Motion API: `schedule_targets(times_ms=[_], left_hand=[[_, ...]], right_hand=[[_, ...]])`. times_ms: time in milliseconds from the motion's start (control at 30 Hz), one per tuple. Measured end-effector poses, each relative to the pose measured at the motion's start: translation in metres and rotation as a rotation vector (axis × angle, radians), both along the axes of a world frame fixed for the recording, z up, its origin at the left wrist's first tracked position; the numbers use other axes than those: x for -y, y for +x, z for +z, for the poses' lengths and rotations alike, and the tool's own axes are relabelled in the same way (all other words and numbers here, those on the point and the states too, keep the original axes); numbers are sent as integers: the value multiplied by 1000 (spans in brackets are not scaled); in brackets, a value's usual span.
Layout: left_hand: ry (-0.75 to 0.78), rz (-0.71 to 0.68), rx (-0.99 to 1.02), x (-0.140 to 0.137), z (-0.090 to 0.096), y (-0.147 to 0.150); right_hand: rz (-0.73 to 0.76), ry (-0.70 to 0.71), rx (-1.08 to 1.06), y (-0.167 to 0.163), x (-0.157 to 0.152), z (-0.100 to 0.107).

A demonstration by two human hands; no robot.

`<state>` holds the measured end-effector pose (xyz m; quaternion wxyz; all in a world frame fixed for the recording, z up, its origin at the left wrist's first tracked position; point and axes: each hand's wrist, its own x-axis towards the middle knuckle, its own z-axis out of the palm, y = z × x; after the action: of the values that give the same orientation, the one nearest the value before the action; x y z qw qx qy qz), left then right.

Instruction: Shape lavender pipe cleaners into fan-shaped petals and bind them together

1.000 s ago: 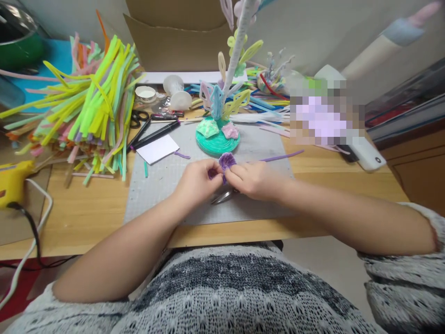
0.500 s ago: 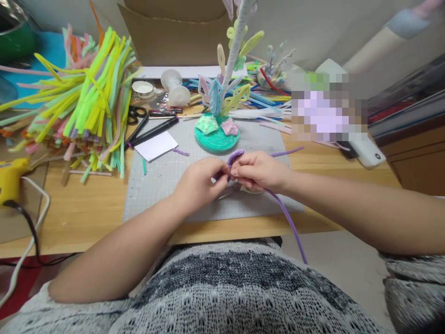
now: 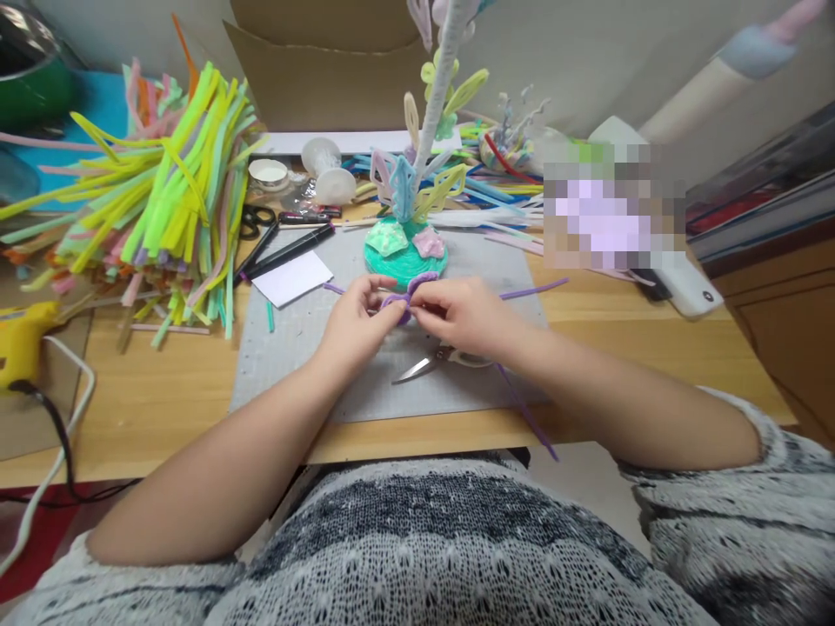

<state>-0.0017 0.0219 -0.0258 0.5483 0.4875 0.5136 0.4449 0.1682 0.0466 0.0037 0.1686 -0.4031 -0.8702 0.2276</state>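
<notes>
Between my hands is a purple pipe cleaner bent into rounded loops. My left hand pinches its left loop between thumb and fingers. The fingertips of my right hand close on its middle, hiding part of it. A long purple tail hangs from below my right hand past the table edge. Under my hands lie scissors with a pale handle, blades toward the left. Just beyond stands a round green base bearing a white-wrapped stem with pastel pipe-cleaner flowers and leaves.
A large heap of coloured pipe cleaners fills the left side. Black markers and a white card lie on the grey cutting mat. A yellow glue gun is at far left, and a white device at right.
Both hands have moved forward and slightly left with the purple loops, uncovering the scissor blades. The hanging purple tail has drawn up and swung left.
</notes>
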Motion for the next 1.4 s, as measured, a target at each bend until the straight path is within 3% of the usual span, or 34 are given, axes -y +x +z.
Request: schedule_targets(times_ms=[133,300,433,533,633,800,833,933,1000,1067,1133,1300,1400], left_hand=[[-147,-29,75,-3,4,-2],[-379,-112,367,-4,11,-2],[-322,-89,406,-4,6,0],[-220,-20,376,-3,3,3],[-234,23,427,-2,5,4],[-295,73,568,-2,10,-1],[-236,74,524,-2,10,-3],[146,-7,206,-4,10,-9],[336,-141,-40,-4,12,-13],[388,-198,-100,-4,14,-15],[293,-223,-22,-3,15,-15],[-155,-216,400,-1,15,-10],[-321,-223,524,-1,17,-9]], right_hand=[[136,290,205,-1,0,0],[241,500,354,-2,5,10],[159,546,343,-1,13,15],[24,424,204,-1,17,10],[-53,229,-14,-2,17,1],[-211,-274,-431,-5,10,-2],[-239,-394,-502,-5,8,-1],[-254,-685,-644,-4,7,5],[-232,-796,-678,-3,8,8],[-207,-860,-679,-2,9,11],[-198,-881,-672,-2,11,11],[-220,-832,-659,-3,14,8],[-216,-809,-676,-4,14,6]])
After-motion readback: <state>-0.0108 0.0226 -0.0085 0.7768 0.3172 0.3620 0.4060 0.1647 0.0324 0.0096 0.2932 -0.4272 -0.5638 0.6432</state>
